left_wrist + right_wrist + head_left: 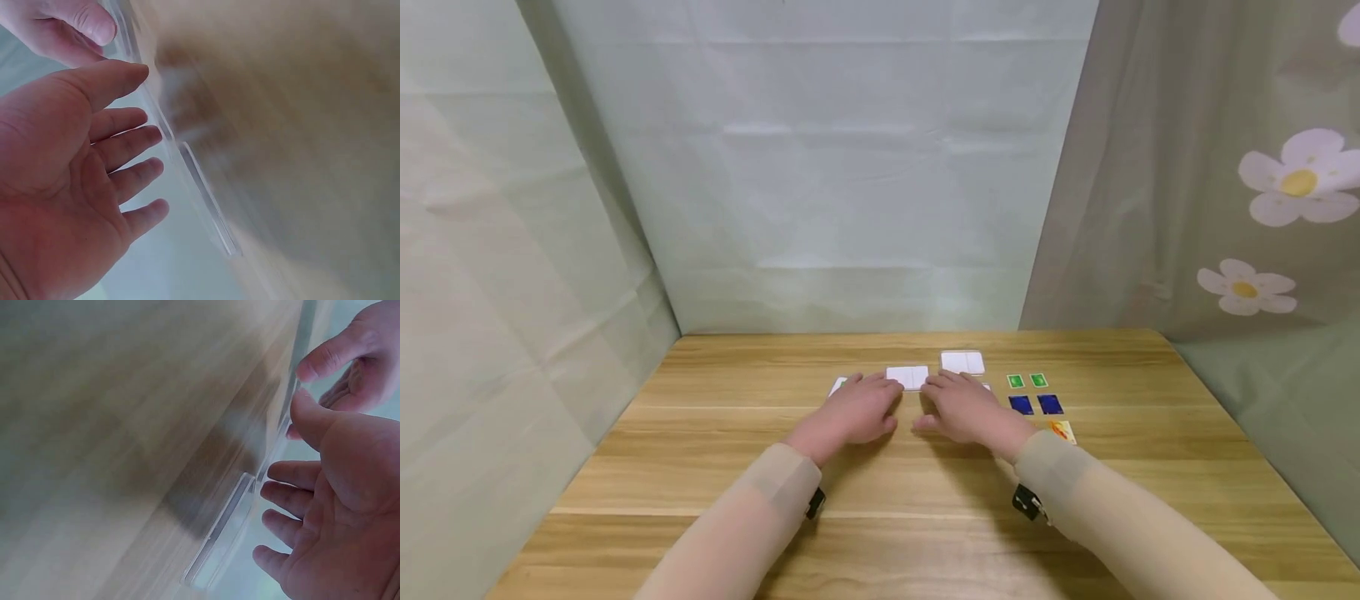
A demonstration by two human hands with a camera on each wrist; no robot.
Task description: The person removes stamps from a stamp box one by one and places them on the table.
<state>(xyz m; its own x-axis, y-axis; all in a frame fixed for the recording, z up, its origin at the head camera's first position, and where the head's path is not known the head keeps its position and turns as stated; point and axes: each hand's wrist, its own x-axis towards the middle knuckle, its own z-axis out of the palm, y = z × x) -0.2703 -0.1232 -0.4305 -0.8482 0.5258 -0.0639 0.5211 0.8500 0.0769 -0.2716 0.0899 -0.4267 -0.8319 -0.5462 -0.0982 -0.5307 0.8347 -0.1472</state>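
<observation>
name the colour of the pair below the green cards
The card pair is dark blue; head view best.

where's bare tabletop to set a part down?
Bare table: left sleeve to left edge; between left sleeve and right sleeve; right of the blue cards, out to the right edge. Crowded: far-middle, where left grip and right grip are at the white panels, with green cards and a yellow-orange card just right.

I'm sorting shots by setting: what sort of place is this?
Probably an indoor, curtained-off tabletop workspace: a pale curtain, a flower-print curtain and a wooden table with small coloured cards.
</observation>
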